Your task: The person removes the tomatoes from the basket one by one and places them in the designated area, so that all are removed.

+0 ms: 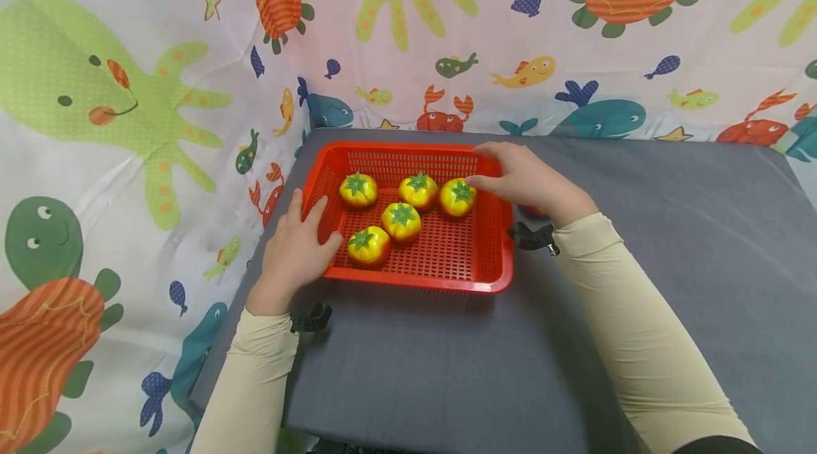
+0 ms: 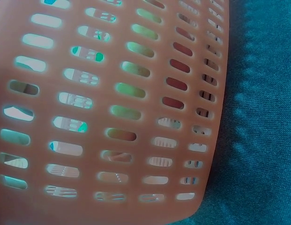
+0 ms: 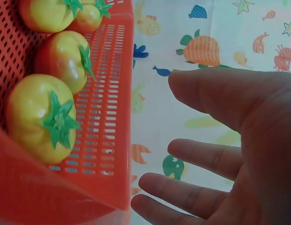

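A red plastic basket [image 1: 415, 286] with slotted sides holds several yellow-and-red tomatoes with green star-shaped tops, among them one tomato [image 1: 457, 198] close to the right end. My left hand [image 1: 296, 248] is at the basket's left front corner, its fingers spread along the rim. Over the back right corner is my right hand [image 1: 526, 177], thumb toward the nearest tomato. In the right wrist view its fingers [image 3: 201, 157] extend toward the rim, with nothing between thumb and fingers. The basket's slotted wall [image 2: 112, 112] fills most of the left wrist view; the left hand is out of that view.
The basket sits on a grey cloth-covered table [image 1: 434, 362]. Just right of it, a small red thing [image 1: 535, 211] shows partly behind my right wrist. A white curtain [image 1: 396, 64] printed with sea animals hangs along the back and left sides.
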`<act>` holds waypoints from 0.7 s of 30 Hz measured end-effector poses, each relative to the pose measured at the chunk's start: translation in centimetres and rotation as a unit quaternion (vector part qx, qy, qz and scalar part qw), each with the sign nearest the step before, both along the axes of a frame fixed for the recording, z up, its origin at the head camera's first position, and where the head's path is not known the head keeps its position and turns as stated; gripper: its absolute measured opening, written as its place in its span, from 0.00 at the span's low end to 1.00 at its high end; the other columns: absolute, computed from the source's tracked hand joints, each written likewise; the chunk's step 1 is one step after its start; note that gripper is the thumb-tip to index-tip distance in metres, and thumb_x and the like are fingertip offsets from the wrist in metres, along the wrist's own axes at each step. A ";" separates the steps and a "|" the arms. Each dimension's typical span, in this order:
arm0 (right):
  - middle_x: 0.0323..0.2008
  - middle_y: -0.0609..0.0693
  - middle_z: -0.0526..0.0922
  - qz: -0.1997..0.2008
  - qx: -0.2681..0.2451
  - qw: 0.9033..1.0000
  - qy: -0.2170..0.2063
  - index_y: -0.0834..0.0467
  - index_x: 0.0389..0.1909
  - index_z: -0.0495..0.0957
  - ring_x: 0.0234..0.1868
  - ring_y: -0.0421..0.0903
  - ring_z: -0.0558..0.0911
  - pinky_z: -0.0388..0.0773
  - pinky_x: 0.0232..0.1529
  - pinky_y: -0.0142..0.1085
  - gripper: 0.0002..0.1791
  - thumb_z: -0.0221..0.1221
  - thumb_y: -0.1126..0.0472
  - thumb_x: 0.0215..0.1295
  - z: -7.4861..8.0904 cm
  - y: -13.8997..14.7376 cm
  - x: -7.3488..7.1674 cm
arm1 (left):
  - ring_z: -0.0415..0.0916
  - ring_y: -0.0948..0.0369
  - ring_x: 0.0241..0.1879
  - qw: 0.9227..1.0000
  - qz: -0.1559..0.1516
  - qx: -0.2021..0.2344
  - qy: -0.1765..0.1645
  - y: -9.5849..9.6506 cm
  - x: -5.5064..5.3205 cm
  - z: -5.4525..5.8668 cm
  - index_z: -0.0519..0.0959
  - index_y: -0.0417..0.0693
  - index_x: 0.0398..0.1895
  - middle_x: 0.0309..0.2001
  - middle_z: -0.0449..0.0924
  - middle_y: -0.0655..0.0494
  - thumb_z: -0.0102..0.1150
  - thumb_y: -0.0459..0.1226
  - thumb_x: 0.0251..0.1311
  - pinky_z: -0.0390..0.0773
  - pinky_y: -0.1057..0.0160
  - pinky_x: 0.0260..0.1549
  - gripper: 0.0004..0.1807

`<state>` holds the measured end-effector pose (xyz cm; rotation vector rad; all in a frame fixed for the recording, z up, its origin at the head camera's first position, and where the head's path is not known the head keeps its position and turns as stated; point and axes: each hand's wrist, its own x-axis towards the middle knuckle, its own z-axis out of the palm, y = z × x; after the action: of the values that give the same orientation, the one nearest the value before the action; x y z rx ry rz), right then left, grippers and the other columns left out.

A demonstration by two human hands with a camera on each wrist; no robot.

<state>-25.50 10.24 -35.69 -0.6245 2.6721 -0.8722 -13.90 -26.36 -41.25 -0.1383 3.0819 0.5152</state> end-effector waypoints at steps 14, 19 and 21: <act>0.67 0.57 0.69 -0.004 0.012 1.000 -0.027 0.54 0.71 0.63 0.67 0.56 0.67 0.67 0.64 0.56 0.38 0.61 0.43 0.63 0.3 -2.5 -0.9 | 0.55 0.41 0.66 1.000 -0.003 -0.002 0.004 0.1 -0.5 0.2 0.54 0.60 0.77 0.79 0.36 0.46 0.57 0.52 0.57 0.76 0.34 0.45 0.44; 0.66 0.58 0.70 0.003 0.006 0.999 -0.033 0.55 0.70 0.63 0.65 0.57 0.69 0.68 0.63 0.56 0.38 0.61 0.43 0.63 -0.4 -3.1 -1.2 | 0.56 0.41 0.66 1.000 0.001 -0.001 0.002 0.0 -0.2 0.0 0.54 0.60 0.77 0.79 0.36 0.46 0.57 0.52 0.57 0.77 0.35 0.44 0.44; 0.65 0.59 0.70 0.004 0.006 0.999 -0.037 0.56 0.70 0.64 0.64 0.57 0.69 0.68 0.62 0.55 0.38 0.61 0.43 0.63 -0.7 -3.2 -1.4 | 0.55 0.41 0.66 1.000 0.003 0.000 0.001 0.0 -0.1 -0.1 0.54 0.60 0.77 0.79 0.35 0.46 0.58 0.52 0.57 0.76 0.34 0.45 0.44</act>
<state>-26.88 6.99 -36.36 -0.5876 2.6062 -0.8590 -14.01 -26.34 -41.35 -0.1473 3.0832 0.5171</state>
